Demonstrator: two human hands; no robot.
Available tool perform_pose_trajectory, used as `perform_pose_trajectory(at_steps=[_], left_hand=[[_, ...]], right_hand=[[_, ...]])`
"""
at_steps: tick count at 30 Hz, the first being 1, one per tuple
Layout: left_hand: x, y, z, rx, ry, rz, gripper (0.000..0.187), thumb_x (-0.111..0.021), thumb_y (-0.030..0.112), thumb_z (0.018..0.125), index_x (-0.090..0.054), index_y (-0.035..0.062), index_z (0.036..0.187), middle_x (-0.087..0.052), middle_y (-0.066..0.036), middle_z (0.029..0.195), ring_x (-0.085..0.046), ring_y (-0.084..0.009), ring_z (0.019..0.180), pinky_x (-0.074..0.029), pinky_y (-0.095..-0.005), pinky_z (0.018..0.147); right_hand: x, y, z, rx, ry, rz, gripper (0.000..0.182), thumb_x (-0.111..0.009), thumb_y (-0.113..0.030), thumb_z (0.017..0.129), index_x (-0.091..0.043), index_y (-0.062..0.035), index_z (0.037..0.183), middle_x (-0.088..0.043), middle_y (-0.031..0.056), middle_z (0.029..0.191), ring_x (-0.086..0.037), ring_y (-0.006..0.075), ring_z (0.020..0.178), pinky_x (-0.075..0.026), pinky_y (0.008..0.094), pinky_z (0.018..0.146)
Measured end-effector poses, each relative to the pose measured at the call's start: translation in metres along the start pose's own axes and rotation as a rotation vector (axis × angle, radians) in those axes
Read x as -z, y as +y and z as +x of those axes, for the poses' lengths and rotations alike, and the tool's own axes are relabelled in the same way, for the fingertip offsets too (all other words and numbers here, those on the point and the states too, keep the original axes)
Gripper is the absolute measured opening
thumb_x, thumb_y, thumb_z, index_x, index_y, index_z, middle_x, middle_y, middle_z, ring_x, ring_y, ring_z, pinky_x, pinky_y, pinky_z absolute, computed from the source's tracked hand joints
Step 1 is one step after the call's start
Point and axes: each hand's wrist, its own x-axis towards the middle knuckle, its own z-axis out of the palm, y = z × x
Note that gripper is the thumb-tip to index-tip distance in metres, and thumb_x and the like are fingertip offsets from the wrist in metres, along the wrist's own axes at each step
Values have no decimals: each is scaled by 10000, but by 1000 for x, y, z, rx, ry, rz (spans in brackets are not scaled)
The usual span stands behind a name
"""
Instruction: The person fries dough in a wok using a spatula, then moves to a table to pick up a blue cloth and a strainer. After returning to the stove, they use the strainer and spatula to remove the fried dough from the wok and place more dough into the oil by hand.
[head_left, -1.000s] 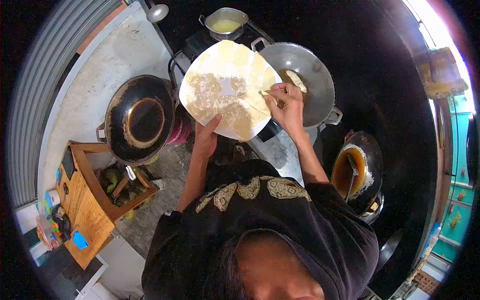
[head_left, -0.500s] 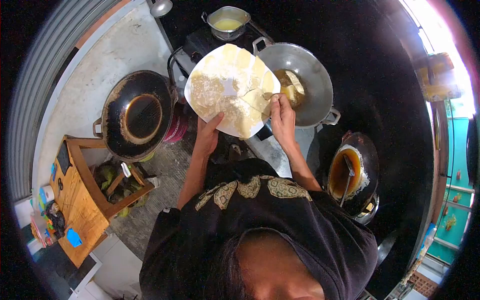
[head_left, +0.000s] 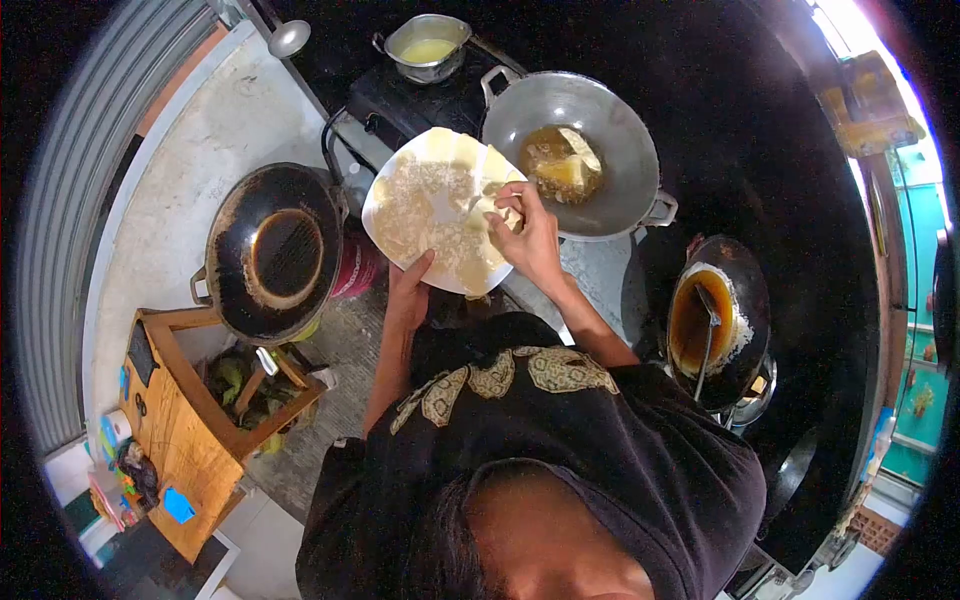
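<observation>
From the head view, the left hand (head_left: pixel 408 290) props a white floured plate (head_left: pixel 400 205) from beneath, thumb hooked up over the near rim and the other fingers hidden under it, so how widely they spread I cannot tell. The right hand (head_left: pixel 528 235) is curled over the plate's far-right edge, its fingertips closed in a pinch on a thin pale dough piece (head_left: pixel 497 192) that lies among a few more at that edge. Just beyond the plate sits a grey metal wok (head_left: pixel 610 195) of dark hot oil with a couple of dough pieces (head_left: pixel 565 165) already frying in it. The plate is held tilted and only on one hand, near the wok's rim: a slip of that thumb would likely tip flour or the remaining pieces into the oil or onto the stove, and loose flour would probably burn. Dropping the pinched piece from too high could splash oil at the right hand, which hovers close to the wok. A blackened empty wok (head_left: pixel 275 250) stands to the left and a second dark wok of oil with a ladle (head_left: pixel 705 325) to the right, near the right elbow, where a careless swing might catch the handle. A small pot of yellow liquid (head_left: pixel 425 48) rests at the back.
</observation>
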Motion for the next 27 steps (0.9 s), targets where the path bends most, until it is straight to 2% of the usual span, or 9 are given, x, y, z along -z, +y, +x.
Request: perform_pose_trajectory(at_steps=[3,4,6,9,13,16,20,24,27], left_hand=[[6,-3,2,31,-20,-27,574,-619,58,806,-325,19,1298,-487,-121,1232,-491,-233,1126,-388,-365,961],[8,-2,3,44,-30,-35,576,-618,59,807,-323,22,1301,-485,-123,1235,-491,-235,1127,-392,-368,959],[15,-4,7,78,-61,-67,578,-615,60,807,-321,22,1304,-485,-125,1236,-491,-239,1129,-399,-368,954],[24,-15,14,105,-78,-109,582,-611,61,808,-318,21,1309,-483,-126,1242,-490,-241,1134,-404,-366,950],[16,-7,10,107,-105,-113,589,-611,72,810,-314,14,1316,-478,-120,1254,-483,-241,1144,-398,-368,958],[17,-7,6,101,-81,-71,594,-608,85,815,-307,4,1320,-475,-124,1257,-477,-237,1152,-394,-369,960],[27,-8,1,71,-14,-42,587,-604,88,818,-309,-7,1316,-473,-133,1257,-475,-239,1154,-386,-365,962],[60,0,-19,-34,-2,-42,496,-606,127,818,-407,7,1256,-513,-116,1220,-511,-250,1110,-392,-379,975],[48,19,-22,19,169,-54,521,-563,56,830,-340,-2,1298,-480,-130,1256,-477,-248,1155,-374,-379,987]], right_hand=[[8,-6,7,17,52,14,346,-679,-16,749,-491,-37,1039,-600,44,917,-582,91,781,-420,211,617],[10,-7,13,131,117,7,368,-672,-4,718,-492,-41,1037,-622,94,946,-628,133,811,-471,271,606],[16,-4,28,227,176,77,379,-665,20,722,-491,-27,1054,-614,75,935,-606,121,800,-474,250,684],[43,-2,50,25,125,326,349,-650,47,747,-502,-27,1054,-596,50,957,-588,118,865,-464,236,744],[84,13,78,-159,117,353,315,-638,-25,790,-515,-35,1079,-644,33,763,-587,83,671,-461,208,600],[107,64,104,-262,96,379,304,-630,-19,793,-522,-36,1077,-646,39,768,-587,81,651,-458,215,550],[123,189,143,-275,217,-34,303,-662,-65,736,-576,-80,1026,-659,64,767,-609,112,591,-470,265,502],[104,221,156,-204,334,-358,289,-631,-85,717,-595,-89,1004,-659,126,761,-643,223,643,-493,340,580],[82,248,176,-10,302,-550,253,-577,-87,751,-604,-66,1002,-647,172,752,-642,277,687,-493,364,648]])
